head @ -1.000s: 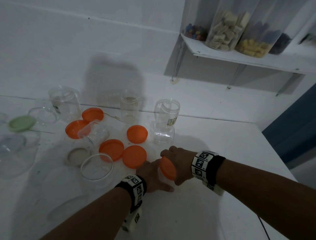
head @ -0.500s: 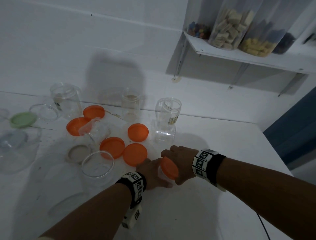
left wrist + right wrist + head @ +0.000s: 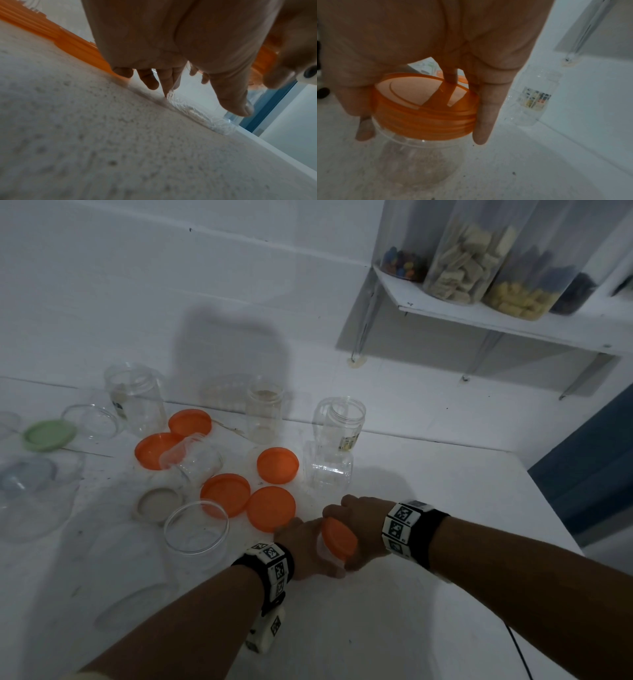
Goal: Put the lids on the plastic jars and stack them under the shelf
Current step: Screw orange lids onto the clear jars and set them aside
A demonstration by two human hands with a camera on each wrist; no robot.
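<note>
A small clear plastic jar [image 3: 419,159] stands on the white table, tilted, with an orange lid [image 3: 426,108] on its mouth. My right hand [image 3: 363,518] grips that orange lid [image 3: 339,537] from above, thumb and fingers round its rim. My left hand [image 3: 301,546] holds the jar's body [image 3: 197,108] from the left side. Several loose orange lids [image 3: 226,493] lie on the table to the left, among open clear jars [image 3: 197,529]. The shelf [image 3: 513,320] hangs on the wall at upper right.
A green lid [image 3: 48,434] and a beige lid [image 3: 159,503] lie at the left. Two stacked clear jars [image 3: 334,450] stand just beyond my hands. Filled containers [image 3: 469,258] sit on the shelf. The table's right edge [image 3: 548,501] drops off near a blue surface.
The view has shifted slightly. Both hands stay on the jar and lid; the right hand has turned a little on the lid.
</note>
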